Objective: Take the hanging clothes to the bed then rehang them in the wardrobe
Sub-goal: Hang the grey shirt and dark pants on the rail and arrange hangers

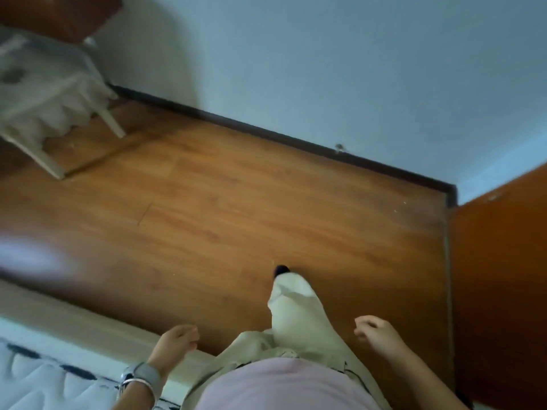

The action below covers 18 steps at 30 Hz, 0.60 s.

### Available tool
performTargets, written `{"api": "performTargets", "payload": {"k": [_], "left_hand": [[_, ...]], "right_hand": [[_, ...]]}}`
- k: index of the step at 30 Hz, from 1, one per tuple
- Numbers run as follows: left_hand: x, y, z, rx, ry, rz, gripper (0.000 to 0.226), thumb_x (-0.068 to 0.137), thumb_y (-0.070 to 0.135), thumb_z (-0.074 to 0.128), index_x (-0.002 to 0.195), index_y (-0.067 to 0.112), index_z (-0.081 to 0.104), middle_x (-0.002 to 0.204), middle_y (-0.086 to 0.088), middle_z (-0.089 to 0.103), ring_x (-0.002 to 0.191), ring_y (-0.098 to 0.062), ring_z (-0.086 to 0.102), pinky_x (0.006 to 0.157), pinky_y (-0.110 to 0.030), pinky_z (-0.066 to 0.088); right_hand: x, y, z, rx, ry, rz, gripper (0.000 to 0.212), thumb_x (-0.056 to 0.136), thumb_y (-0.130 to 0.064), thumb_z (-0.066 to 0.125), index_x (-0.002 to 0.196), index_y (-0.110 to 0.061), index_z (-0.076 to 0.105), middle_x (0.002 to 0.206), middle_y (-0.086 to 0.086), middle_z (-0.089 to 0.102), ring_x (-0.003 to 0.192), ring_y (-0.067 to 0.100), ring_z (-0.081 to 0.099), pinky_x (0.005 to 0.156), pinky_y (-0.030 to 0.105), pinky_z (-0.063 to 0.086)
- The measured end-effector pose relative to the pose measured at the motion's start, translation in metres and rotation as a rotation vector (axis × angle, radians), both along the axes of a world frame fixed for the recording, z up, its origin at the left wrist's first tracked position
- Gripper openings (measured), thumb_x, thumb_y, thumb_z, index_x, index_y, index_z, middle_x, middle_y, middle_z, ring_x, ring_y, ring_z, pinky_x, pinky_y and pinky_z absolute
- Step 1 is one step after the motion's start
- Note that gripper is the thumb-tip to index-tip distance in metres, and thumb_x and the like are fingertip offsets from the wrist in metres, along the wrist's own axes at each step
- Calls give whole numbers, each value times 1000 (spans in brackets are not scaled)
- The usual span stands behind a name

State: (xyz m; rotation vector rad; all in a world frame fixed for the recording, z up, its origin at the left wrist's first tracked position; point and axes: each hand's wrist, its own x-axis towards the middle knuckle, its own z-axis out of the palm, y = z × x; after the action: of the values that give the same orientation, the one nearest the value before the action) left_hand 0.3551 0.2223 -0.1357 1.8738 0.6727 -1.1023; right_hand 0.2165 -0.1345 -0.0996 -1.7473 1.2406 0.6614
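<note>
My left hand hangs low at the bottom centre with fingers loosely curled and holds nothing; a watch and a bangle sit on its wrist. My right hand hangs to the right, fingers loosely curled, also holding nothing. The bed with its white quilted mattress fills the bottom left corner, just left of my left arm. An orange-brown wardrobe door stands along the right edge. No hanging clothes are in view. My leg in cream trousers steps forward between my hands.
Wooden floor spreads ahead to a pale wall with a dark skirting board. A white-legged table with a frilled cloth stands at the top left. The view is blurred by motion.
</note>
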Motion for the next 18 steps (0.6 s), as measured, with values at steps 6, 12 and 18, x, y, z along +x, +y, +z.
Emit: {"api": "performTargets", "payload": {"k": [6,12,18], "left_hand": [[36,9,-24,15,150,336,22,90,9,53,105,-6,59,82,-16,62,67,-26,57,61,-29,39],[110,-15,1,31,-10,571,17,93,9,45,84,7,59,80,-11,59,66,-20,52,50,-20,38],[119,8,15,87,-82,1027,10,93,10,49,97,8,58,84,-9,63,75,-23,58,59,-24,42]], "right_hand": [[130,-36,-21,24,88,292,14,94,-18,48,100,-14,60,95,2,60,87,17,54,62,17,40],[288,-58,-24,-29,169,603,19,89,-14,56,72,-13,65,91,11,64,87,21,55,78,26,42],[460,24,-28,-72,179,1034,24,91,-18,47,72,-18,61,67,-1,64,68,21,61,56,24,39]]}}
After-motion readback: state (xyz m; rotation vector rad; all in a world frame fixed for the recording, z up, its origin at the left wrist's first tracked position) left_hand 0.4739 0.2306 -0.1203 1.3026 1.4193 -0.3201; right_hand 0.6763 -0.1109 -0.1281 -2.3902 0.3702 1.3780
